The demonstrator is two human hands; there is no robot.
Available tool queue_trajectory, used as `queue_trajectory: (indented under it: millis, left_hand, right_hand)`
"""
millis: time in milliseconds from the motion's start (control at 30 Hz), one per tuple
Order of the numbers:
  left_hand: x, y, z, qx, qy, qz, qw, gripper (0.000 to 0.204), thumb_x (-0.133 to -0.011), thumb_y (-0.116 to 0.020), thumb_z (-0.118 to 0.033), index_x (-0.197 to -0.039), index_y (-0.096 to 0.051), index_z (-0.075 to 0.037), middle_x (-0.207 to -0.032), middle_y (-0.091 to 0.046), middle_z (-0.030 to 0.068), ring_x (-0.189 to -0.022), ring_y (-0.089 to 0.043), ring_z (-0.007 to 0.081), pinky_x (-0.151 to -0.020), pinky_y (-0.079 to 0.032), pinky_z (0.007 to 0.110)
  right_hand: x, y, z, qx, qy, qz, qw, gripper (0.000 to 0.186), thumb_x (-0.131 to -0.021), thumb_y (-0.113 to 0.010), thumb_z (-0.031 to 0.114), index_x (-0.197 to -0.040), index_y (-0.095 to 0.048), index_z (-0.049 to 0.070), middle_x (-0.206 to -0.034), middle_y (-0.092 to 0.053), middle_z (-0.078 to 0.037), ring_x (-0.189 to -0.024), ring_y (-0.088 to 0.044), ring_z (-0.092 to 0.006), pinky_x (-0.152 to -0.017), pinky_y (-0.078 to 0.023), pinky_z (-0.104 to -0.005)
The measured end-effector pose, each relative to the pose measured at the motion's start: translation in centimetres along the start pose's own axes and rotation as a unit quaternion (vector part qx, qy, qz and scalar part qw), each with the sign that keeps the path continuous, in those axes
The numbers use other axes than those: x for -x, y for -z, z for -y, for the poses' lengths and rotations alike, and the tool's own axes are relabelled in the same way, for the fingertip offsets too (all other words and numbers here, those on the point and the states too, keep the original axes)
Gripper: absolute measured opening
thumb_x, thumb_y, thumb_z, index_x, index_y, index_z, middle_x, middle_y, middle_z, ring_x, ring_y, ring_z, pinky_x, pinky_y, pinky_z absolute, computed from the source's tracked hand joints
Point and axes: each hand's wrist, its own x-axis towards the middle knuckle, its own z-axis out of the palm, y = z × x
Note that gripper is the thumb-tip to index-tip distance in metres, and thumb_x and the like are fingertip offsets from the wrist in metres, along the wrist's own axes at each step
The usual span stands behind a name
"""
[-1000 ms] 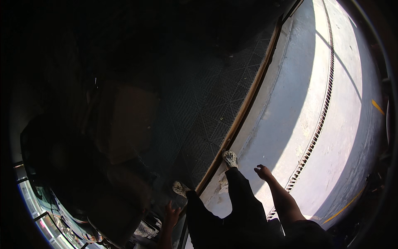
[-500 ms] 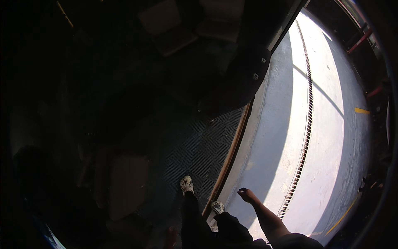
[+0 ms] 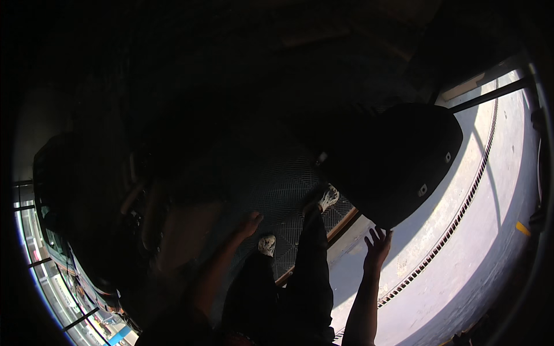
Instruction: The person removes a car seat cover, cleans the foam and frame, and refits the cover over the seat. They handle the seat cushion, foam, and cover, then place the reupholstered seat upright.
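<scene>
Head view: the left hand (image 3: 250,225) has swung forward in the gloom, near the gridded mat (image 3: 288,180); I can't make out whether its fingers are curled. The right shoe (image 3: 329,198), beyond the brown strip (image 3: 344,225) half a second ago, is now over that mat. Farther right, the right hand (image 3: 377,251), fingers spread, has come up to the lower corner of a black panel (image 3: 398,167), touching or just beside it, so the panel looks within reach
</scene>
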Motion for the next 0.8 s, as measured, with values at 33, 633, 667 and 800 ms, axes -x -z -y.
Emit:
queue_trajectory:
  millis: [33, 633, 667, 800]
  left_hand:
    - [-2.5, -0.9, -3.3, -0.031, -0.037, -0.068, 0.997, 0.062, -0.111, -0.049, -0.049, -0.145, -0.058, 0.002, -0.14, -0.065, 0.0244, -0.129, -0.064, 0.0366, -0.11, -0.049, 0.048]
    - [-33.8, -14.5, -31.1, -0.126, -0.237, 0.05, 0.962, 0.048, -0.105, -0.054, -0.024, -0.148, -0.056, -0.002, -0.146, -0.059, 0.0253, -0.132, -0.06, 0.0412, -0.115, -0.038, 0.067]
    - [-34.6, -15.2, -30.6, -0.239, -0.294, 0.047, 0.924, 0.049, -0.106, -0.053, -0.024, -0.149, -0.054, -0.001, -0.146, -0.059, 0.0254, -0.134, -0.06, 0.0419, -0.113, -0.039, 0.07]
    - [-36.1, -16.7, -31.7, -0.259, -0.132, 0.049, 0.956, 0.036, -0.102, -0.057, -0.02, -0.128, -0.068, 0.001, -0.125, -0.071, 0.0245, -0.118, -0.07, 0.0394, -0.102, -0.056, 0.055]
  right_hand:
    - [-3.2, -1.0, 2.0, -0.022, 0.059, -0.036, 0.997, 0.073, -0.11, -0.036, 0.062, -0.157, -0.043, 0.006, -0.155, -0.048, -0.022, -0.136, -0.057, -0.0348, -0.109, -0.049, -0.0491]
    - [-12.3, -0.8, 17.9, 0.609, 0.388, -0.045, 0.69, 0.073, -0.101, -0.057, 0.061, -0.16, -0.044, 0.021, -0.166, -0.03, -0.026, -0.151, -0.037, -0.0483, -0.115, -0.045, -0.0638]
    - [-12.3, -0.7, 18.0, 0.615, 0.369, -0.047, 0.696, 0.075, -0.1, -0.051, 0.067, -0.161, -0.042, 0.024, -0.167, -0.028, -0.027, -0.152, -0.035, -0.0493, -0.117, -0.042, -0.0652]
    - [-12.2, -1.1, 19.0, 0.605, 0.347, -0.049, 0.715, 0.077, -0.1, -0.041, 0.075, -0.164, -0.037, 0.031, -0.169, -0.024, -0.029, -0.154, -0.029, -0.0517, -0.121, -0.034, -0.0676]
